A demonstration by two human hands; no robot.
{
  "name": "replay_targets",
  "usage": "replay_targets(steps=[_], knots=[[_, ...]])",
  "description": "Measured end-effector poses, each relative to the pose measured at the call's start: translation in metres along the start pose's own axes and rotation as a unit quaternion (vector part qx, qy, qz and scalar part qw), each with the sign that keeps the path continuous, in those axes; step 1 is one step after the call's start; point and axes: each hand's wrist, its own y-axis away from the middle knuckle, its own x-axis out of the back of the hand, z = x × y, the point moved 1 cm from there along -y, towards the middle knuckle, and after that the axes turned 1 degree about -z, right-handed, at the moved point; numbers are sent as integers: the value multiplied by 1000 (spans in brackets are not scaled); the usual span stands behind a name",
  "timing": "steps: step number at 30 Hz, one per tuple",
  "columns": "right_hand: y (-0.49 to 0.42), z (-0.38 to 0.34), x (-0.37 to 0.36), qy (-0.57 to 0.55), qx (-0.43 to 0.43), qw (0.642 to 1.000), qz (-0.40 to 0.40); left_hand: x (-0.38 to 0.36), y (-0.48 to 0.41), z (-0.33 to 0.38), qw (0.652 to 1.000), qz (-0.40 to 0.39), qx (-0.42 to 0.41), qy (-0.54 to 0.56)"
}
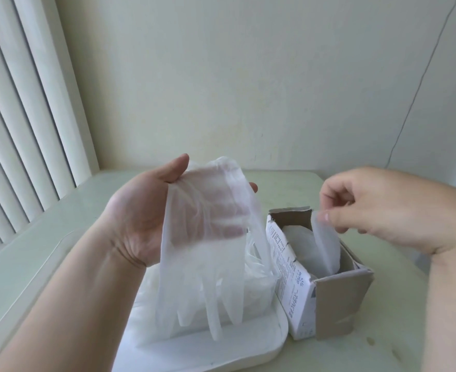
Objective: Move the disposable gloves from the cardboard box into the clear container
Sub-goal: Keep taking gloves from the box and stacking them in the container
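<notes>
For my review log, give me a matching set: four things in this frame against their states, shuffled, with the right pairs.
Things:
1. left hand
2. right hand
3. box
4. container

States:
A. stands on the white tray
B. pinches a glove at the box's opening
C. top open, right of the tray
D. carries gloves draped across its fingers

Pairs: 1-D, 2-B, 3-C, 4-A

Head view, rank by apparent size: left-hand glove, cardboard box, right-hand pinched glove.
1. left-hand glove, but it is nearer the camera, so its lead is unsure
2. cardboard box
3. right-hand pinched glove, clearly smallest
</notes>
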Motion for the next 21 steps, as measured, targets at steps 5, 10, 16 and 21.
replay_targets(steps=[5,10,16,21], knots=[[-2,-3,-17,59,-71,984,-155,-5,-2,-2,1000,15,-16,-7],[-6,-3,-12,-10,-53,998,-30,-12,-4,-4,997,72,-20,-32],[3,-18,9,-391,60,896,203,-8,-11,-11,992,100,-15,-77],[7,-36,11,-550,222,791,147,-6,-15,-18,988,111,20,-103]])
